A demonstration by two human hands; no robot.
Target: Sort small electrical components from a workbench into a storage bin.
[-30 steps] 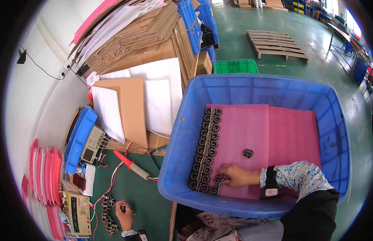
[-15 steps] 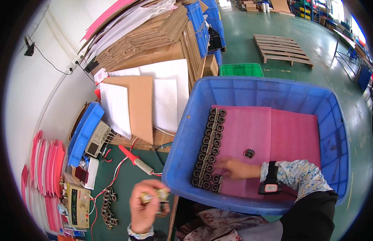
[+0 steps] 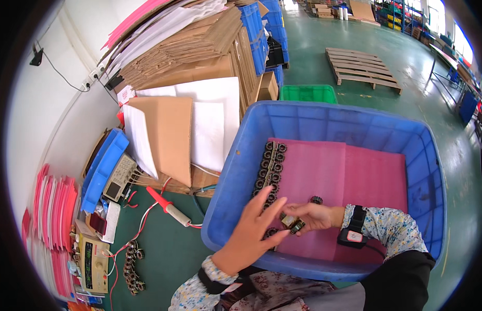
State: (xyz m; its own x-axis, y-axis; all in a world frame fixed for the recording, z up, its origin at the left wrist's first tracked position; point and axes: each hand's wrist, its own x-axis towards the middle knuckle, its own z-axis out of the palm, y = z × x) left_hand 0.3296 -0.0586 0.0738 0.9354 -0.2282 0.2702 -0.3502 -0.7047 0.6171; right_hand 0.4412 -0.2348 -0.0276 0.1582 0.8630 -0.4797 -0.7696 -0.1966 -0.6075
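Observation:
Rows of dark toroidal coils (image 3: 271,165) stand along the left side of a pink foam sheet (image 3: 313,168) inside a blue tub (image 3: 329,110). My left hand (image 3: 247,234) is over the tub's near-left part with its fingers spread, hiding some of the coils. Beside it, my right hand (image 3: 316,216) pinches small coil pieces (image 3: 292,223) with yellowish and dark parts; their exact number is hard to make out. The thumb of my left hand is close to these pieces. A single loose coil (image 3: 316,199) lies on the foam just beyond my right hand.
On the green bench at left lie a string of coils (image 3: 132,267), a red-and-white probe (image 3: 168,206) and a yellowish meter (image 3: 94,264). Pink sheets (image 3: 53,217) stand by the wall. Stacked cardboard (image 3: 184,46) rises behind; a green crate (image 3: 308,94) and wooden pallet (image 3: 363,68) sit beyond.
My left hand has moved right from the bench to over the tub and opened. The pieces it held are now in my right hand, which has come away from the coil rows.

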